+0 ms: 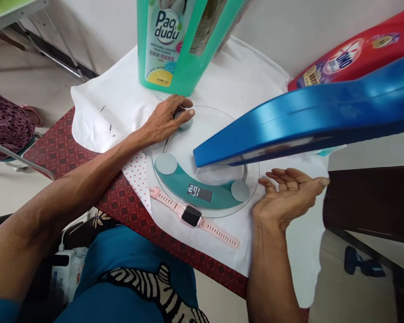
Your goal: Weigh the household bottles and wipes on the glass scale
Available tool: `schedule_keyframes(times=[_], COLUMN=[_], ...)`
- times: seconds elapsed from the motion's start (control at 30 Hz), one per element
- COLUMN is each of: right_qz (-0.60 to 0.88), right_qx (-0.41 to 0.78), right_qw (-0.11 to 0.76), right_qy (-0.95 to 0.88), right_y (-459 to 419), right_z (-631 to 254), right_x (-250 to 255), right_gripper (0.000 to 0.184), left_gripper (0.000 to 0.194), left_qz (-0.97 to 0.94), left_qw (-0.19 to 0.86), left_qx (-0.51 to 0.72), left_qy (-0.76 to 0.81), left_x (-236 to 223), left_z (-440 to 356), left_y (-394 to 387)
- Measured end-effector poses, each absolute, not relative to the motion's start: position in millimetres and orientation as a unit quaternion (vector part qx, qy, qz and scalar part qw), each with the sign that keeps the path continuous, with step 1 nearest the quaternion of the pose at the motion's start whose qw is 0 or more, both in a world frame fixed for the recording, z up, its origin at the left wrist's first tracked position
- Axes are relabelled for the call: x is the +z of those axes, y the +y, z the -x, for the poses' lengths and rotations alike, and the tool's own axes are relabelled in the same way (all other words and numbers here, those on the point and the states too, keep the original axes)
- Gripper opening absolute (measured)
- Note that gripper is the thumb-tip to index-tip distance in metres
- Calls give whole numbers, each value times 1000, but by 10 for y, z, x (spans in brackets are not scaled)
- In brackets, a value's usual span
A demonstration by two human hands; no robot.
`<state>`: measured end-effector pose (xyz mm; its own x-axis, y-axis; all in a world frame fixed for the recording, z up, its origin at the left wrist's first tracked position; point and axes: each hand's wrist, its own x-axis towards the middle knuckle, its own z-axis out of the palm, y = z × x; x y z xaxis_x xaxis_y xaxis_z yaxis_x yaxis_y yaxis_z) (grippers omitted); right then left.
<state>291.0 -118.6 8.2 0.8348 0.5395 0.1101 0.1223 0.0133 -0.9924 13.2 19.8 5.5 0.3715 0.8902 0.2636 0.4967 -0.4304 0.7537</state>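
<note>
A round glass bathroom scale (175, 179) with a teal strip and a lit display lies on a white cloth (121, 98). On the glass stands a tall blue bottle (256, 125), its upper part reaching toward the camera at the right. My left hand (168, 119) rests on the scale's far left round pad, thumb and forefinger apart. To the right of the scale, my right hand (284, 193) is palm up with fingers loosely bent, holding nothing and apart from the bottle. A smartwatch with a pink strap (191, 215) lies along the scale's near edge.
Behind the scale stands a green Pao dudu soap bottle (175, 54). A red OMO bottle (350, 58) is at the back right by the wall. Red patterned fabric (175, 244) shows under the white cloth. Another person's patterned clothing (6, 121) appears at the left.
</note>
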Motion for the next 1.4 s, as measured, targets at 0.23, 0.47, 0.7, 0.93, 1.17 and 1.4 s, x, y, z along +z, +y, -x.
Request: schedule_keyframes(times=[0.23, 0.47, 0.7, 0.93, 1.17, 1.4], right_qz=[682, 676, 682, 647, 520, 516], right_qx=[185, 187, 179, 164, 257, 254], right_qw=[659, 658, 645, 651, 608, 627], right_qy=[-257, -275, -294, -361, -542, -526], right_y=[-1161, -1180, -1174, -1128, -741, -611], right_z=[-2977, -2980, -3002, -3014, -2800, -2625], right_x=[16, 3, -71, 223, 1028, 1150], right_gripper=[72, 63, 56, 55, 62, 24], left_gripper=[40, 35, 37, 47, 46, 47], left_qz=[-767, -783, -782, -769, -740, -719], left_qw=[291, 285, 283, 308, 346, 374], left_qx=[329, 322, 311, 333, 344, 368], left_qy=[467, 450, 460, 451, 463, 456], left_x=[99, 153, 120, 159, 200, 188], left_z=[-128, -130, -135, -103, -105, -115], left_y=[196, 183, 194, 190, 155, 136])
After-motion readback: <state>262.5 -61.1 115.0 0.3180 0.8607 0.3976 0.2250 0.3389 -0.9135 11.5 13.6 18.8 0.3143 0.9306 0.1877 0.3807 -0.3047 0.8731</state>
